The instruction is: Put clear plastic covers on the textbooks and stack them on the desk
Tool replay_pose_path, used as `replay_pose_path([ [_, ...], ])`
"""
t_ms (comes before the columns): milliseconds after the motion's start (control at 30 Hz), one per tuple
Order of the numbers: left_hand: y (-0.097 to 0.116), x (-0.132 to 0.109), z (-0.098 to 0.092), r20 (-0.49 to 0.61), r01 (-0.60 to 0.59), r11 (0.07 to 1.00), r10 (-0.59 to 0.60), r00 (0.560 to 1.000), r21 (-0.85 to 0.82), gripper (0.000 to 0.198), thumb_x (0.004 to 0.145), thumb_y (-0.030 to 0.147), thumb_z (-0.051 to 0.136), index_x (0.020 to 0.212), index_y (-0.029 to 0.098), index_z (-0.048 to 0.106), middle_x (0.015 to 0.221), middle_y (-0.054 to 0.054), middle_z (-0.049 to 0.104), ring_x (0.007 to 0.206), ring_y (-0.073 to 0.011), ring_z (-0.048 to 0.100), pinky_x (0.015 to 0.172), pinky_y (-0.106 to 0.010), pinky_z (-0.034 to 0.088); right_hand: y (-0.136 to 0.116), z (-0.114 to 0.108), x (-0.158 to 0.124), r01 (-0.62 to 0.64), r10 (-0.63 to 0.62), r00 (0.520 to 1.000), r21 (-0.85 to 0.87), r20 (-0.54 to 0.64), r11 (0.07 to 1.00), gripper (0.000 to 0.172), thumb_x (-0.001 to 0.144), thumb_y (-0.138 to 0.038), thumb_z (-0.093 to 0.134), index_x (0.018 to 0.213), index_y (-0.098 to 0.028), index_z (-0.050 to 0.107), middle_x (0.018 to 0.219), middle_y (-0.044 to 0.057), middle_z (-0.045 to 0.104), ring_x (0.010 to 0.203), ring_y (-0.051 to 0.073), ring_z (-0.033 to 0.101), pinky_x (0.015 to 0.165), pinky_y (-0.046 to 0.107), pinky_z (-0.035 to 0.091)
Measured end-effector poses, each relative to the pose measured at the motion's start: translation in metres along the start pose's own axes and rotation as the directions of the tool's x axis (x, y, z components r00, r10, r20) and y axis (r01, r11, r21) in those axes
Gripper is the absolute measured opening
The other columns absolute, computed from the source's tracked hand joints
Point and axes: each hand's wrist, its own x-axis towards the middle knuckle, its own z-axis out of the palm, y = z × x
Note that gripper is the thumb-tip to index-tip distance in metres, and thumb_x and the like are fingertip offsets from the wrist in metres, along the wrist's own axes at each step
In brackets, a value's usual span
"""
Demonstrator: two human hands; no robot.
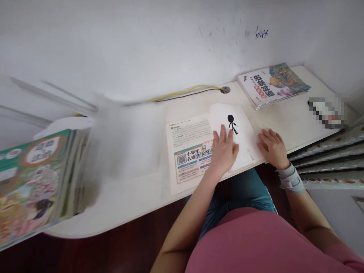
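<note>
Left hand (223,149) laid flat, fingers spread, gripping nothing, on white page (244,117) of open book (173,178). Black stick figure (231,119) drawn just beside its fingertips; printed page (187,134) to its left. Right hand (273,148) also spread and loose, nothing in grasp, at white page's right edge; grey wristband (292,179) behind it. Beyond right hand, stack of booklets (274,85); farther right, pixelated black-edged object (327,112). Beyond left hand, yellow cable (182,91); far left, thick pile of books (36,178).

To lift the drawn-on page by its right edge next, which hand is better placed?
Probably the right hand, since it rests close to that edge of the drawn-on page. The left hand lies farther left, near the black stick figure.
</note>
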Motion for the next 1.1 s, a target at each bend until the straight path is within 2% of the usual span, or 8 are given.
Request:
replay_pose_path([
  [133, -0.004, 0.000, 0.000, 0.008, -0.006, 0.999, 0.006, 1.000, -0.039, 0.054, 0.092, 0.028, 0.044, 0.144, 0.017, 0.033, 0.158, -0.018, 0.015, 0.144, -0.0397, 0.007, 0.111, -0.061, 0.026, 0.000, -0.001, 0.000, -0.001, 0.001, 1.000, -0.002, 0.001, 1.000, 0.037, 0.092, -0.035, 0.045, 0.120, -0.019, 0.062, 0.134, 0.010, 0.058, 0.129, 0.031, 0.047, 0.105, 0.050, 0.037],
  [333, 0.004, 0.005, 0.003, 0.022, -0.070, 0.998, 0.070, 0.997, 0.003, 0.052, 0.093, 0.025, 0.040, 0.140, 0.006, 0.035, 0.155, -0.026, 0.018, 0.144, -0.0374, 0.006, 0.114, -0.060, 0.017, 0.002, 0.000, 0.000, 0.007, -0.007, 1.000, -0.005, -0.003, 1.000, 0.038, 0.092, -0.035, 0.045, 0.121, -0.017, 0.062, 0.134, 0.009, 0.058, 0.129, 0.032, 0.046, 0.105, 0.050, 0.037],
  [500, 0.004, 0.006, 0.010, -0.011, -0.089, 0.996, 0.089, 0.996, 0.011, 0.052, 0.093, 0.024, 0.039, 0.142, 0.007, 0.034, 0.154, -0.025, 0.020, 0.145, -0.0370, 0.006, 0.113, -0.062, 0.015, 0.002, 0.000, 0.000, 0.005, -0.005, 1.000, -0.002, 0.007, 1.000, 0.038, 0.092, -0.035, 0.045, 0.122, -0.018, 0.062, 0.133, 0.009, 0.058, 0.130, 0.031, 0.046, 0.105, 0.050, 0.037],
  [800, 0.006, 0.005, 0.019, -0.014, -0.045, 0.999, 0.045, 0.999, -0.013, 0.053, 0.091, 0.024, 0.042, 0.142, 0.012, 0.037, 0.156, -0.021, 0.020, 0.142, -0.0455, 0.004, 0.107, -0.068, 0.023, 0.002, -0.001, 0.000, 0.006, -0.007, 1.000, 0.031, 0.001, 1.000, 0.038, 0.092, -0.035, 0.044, 0.122, -0.019, 0.062, 0.133, 0.009, 0.059, 0.129, 0.032, 0.046, 0.104, 0.051, 0.037],
  [1100, 0.016, 0.006, 0.014, 0.050, -0.018, 1.000, 0.016, 0.999, 0.026, 0.052, 0.092, 0.025, 0.041, 0.142, 0.010, 0.038, 0.156, -0.020, 0.019, 0.140, -0.0514, 0.009, 0.104, -0.070, 0.026, 0.003, 0.000, 0.000, 0.007, -0.007, 1.000, 0.032, -0.008, 0.999, 0.039, 0.091, -0.036, 0.045, 0.122, -0.019, 0.062, 0.132, 0.009, 0.059, 0.129, 0.032, 0.047, 0.104, 0.051, 0.037],
])
